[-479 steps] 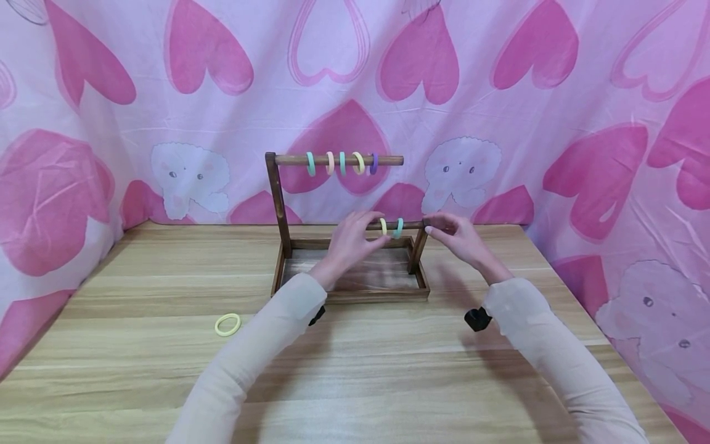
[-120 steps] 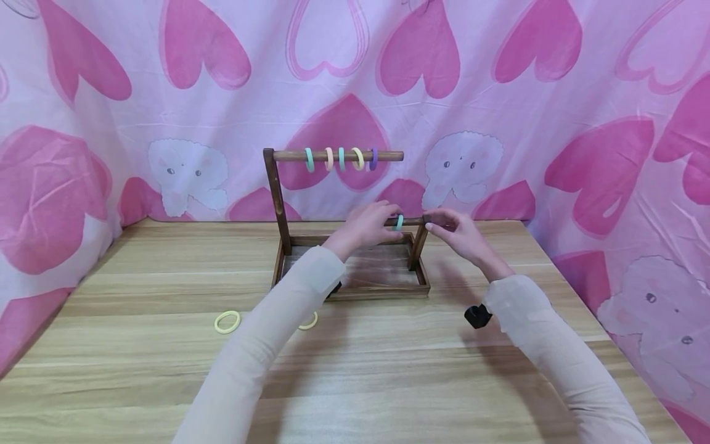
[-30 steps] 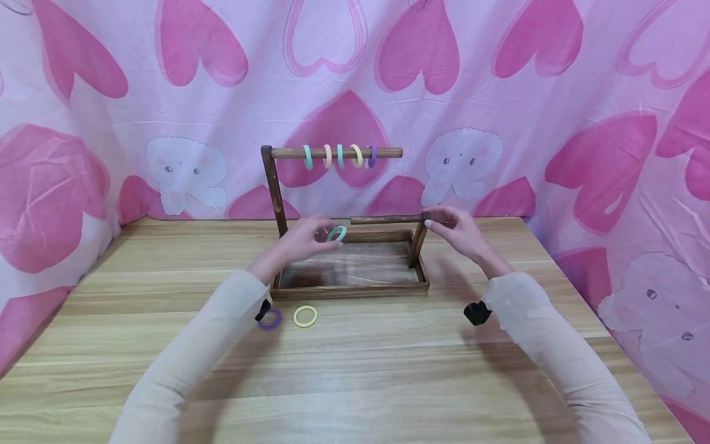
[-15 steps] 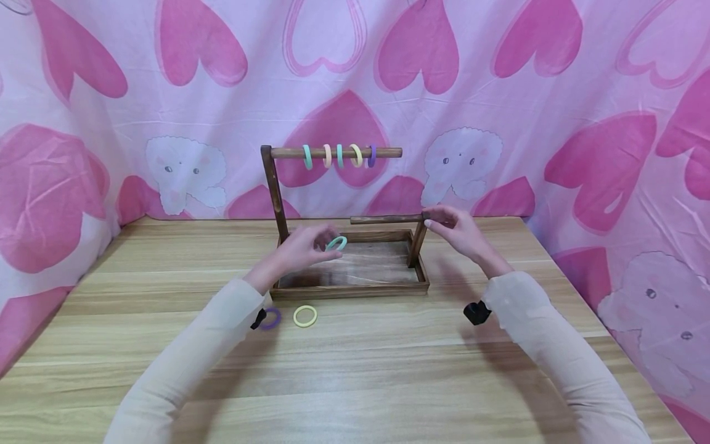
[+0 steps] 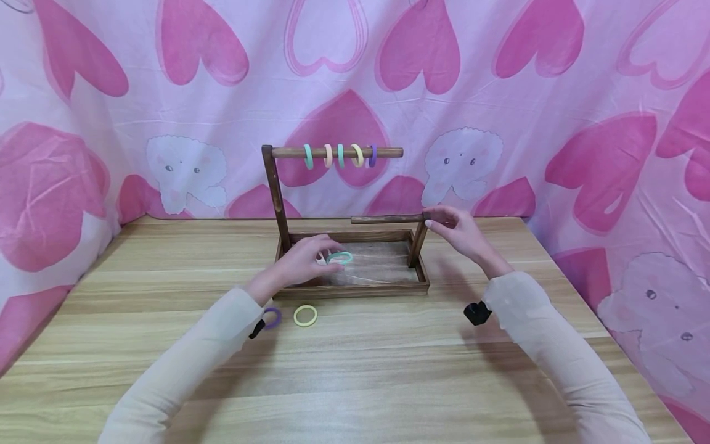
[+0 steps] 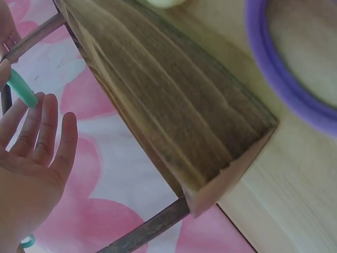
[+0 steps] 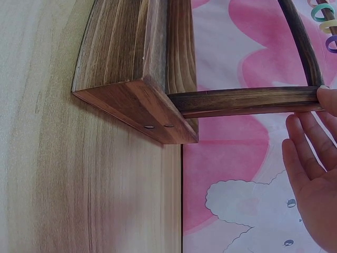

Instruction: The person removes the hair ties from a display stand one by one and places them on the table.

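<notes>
Mint ring (image 6: 22, 88), one: pinched by my left hand (image 5: 302, 262), thumb to fingertips, over the tray (image 5: 355, 290). At its two o'clock: right hand (image 5: 463, 234), curled, gripping short post (image 5: 418, 245); twelve: five rings (image 5: 341, 157); seven-to-eight: two loose rings (image 5: 305, 325).

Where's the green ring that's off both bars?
In the head view, left of centre, the green ring is pinched by the left hand over the tray, below the left end of the lower bar.

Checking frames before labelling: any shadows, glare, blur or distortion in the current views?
Head: soft arm shadows on the table, pale sheen on the tray floor; left wrist: purple ring looks soft, tray wall stretched by perspective; right wrist: tray end fairly crisp, lower bar bowed, probably lens distortion.
</notes>
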Demonstrator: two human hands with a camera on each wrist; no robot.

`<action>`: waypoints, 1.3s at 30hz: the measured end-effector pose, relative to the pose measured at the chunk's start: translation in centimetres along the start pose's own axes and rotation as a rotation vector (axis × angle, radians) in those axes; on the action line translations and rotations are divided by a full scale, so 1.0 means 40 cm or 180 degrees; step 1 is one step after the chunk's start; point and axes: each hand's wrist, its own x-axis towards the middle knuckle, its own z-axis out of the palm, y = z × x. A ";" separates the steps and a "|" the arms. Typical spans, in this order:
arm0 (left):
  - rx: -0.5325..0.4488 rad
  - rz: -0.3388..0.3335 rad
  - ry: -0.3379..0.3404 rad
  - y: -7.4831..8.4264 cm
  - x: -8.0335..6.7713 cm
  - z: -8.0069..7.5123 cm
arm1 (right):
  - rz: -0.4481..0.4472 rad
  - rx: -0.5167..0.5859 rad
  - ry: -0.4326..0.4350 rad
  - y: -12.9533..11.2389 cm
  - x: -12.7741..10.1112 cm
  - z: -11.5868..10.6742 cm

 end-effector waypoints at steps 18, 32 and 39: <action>0.0288 0.0270 -0.0256 0.027 -0.035 0.049 | 0.0004 -0.0010 0.0013 -0.001 0.000 0.001; 0.0598 0.0355 -0.0311 0.041 -0.070 0.080 | 0.0021 0.0006 0.0011 -0.006 -0.003 0.000; 0.0629 0.0277 -0.0408 0.049 -0.091 0.087 | 0.0035 -0.0004 -0.0003 -0.006 -0.002 0.000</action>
